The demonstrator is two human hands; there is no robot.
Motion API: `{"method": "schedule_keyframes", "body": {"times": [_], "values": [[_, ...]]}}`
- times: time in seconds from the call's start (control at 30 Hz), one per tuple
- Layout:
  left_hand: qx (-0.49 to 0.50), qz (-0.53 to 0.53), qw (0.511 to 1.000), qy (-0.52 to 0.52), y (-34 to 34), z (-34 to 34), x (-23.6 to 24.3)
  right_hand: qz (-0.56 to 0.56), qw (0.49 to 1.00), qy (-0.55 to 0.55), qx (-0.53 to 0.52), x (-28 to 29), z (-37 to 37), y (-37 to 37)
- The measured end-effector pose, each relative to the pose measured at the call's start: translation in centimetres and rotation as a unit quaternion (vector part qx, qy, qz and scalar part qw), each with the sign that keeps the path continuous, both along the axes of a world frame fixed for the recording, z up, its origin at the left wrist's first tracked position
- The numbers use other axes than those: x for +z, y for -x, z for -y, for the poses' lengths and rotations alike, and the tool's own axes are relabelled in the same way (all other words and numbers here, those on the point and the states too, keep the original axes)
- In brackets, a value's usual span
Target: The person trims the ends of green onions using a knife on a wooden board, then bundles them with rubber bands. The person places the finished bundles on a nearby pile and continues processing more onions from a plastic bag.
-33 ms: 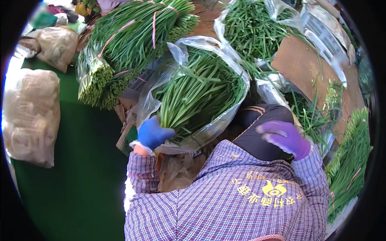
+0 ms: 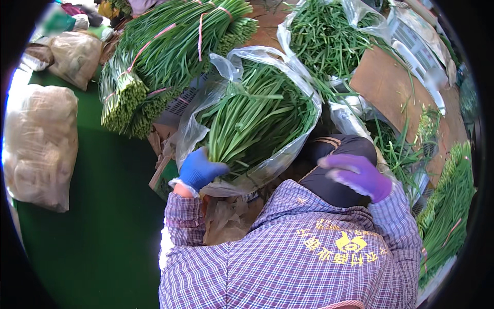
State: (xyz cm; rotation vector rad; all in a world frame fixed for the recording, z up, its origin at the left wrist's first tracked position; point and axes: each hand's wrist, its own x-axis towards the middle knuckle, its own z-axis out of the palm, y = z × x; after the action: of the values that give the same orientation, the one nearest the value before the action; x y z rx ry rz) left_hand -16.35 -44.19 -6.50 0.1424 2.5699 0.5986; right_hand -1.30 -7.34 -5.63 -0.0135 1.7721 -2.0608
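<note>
My left hand (image 2: 198, 171), in a blue glove, is closed round the near-left end of a loose bunch of long green chives (image 2: 246, 121). The leaves fan away from it, inside a clear plastic bag (image 2: 280, 164) whose mouth is spread wide. Above my knee (image 2: 355, 147), to the right of the bag, hovers my right hand (image 2: 363, 177) in a purple glove. Its fingers are stretched out with a gap by the thumb, and I see nothing in them.
Tied chive bundles (image 2: 170, 51) are heaped beyond the bag at the left. Another bag of cut greens (image 2: 329, 44) stands at far right, beside a brown board (image 2: 396, 87). One more tied bundle (image 2: 453, 206) lies at right. A packed plastic sack (image 2: 41, 149) rests on green flooring (image 2: 98, 242).
My right hand has shifted slightly left over the knee. My left hand keeps its grip on the chives, and the whole view has moved a little.
</note>
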Motion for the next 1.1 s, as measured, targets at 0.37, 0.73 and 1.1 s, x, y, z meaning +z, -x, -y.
{"method": "schedule_keyframes", "body": {"times": [0.37,0.73,1.1], "values": [[0.073,0.119,0.952,-0.272,-4.0,-5.1,-2.7,0.143,0.970,0.196,-0.023,-7.8,11.8,8.4],[-0.103,0.065,0.887,-0.446,-4.1,-8.9,0.5,0.216,0.921,0.280,-0.166,-11.5,6.9,9.8],[0.092,0.533,0.704,-0.460,-1.9,-6.4,-10.4,0.186,0.931,0.268,-0.162,-12.3,7.1,10.2]]}}
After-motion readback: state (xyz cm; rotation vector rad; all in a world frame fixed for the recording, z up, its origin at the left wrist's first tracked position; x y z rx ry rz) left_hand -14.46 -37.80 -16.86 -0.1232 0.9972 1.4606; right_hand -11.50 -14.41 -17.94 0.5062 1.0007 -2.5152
